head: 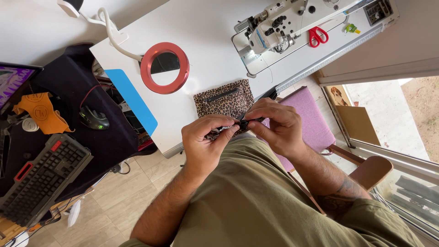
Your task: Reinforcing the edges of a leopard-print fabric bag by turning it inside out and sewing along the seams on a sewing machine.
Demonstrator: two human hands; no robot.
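Pinched between both sets of fingertips at the frame's centre, a small black zipper piece [244, 123] lies crosswise from my left hand [206, 137] to my right hand [279, 126], against the near edge of the leopard-print pouch [224, 100].

Leopard-print zip pouch [222, 101] at table edge

Leopard-print pouch [224, 101], black zipper. Red-rimmed ring lamp [164, 67]. Red-handled scissors [317, 35]. White sewing machine [274, 27]. Purple chair seat [307, 120]. Olive shirt [256, 196]. Orange cloth [42, 115].
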